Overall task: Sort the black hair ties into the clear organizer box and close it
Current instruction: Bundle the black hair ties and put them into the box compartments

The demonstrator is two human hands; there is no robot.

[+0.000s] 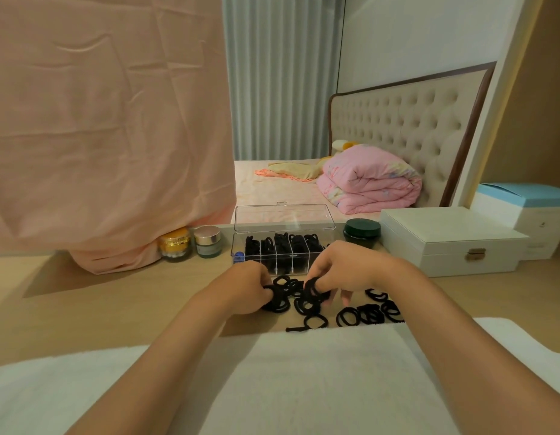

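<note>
The clear organizer box stands on the wooden table with its lid upright and open; several compartments hold black hair ties. Just in front of it lies a loose pile of black hair ties spread across the table. My left hand grips a bunch of ties at the left of the pile. My right hand pinches a small bundle of ties between thumb and fingers, its other fingers pointing down at the table. One tie lies against the white towel's edge.
A white towel covers the table's near edge. Left of the box stand a gold-lidded jar and a small cream jar; a dark green jar and a white jewellery box stand to its right. Pink cloth hangs at left.
</note>
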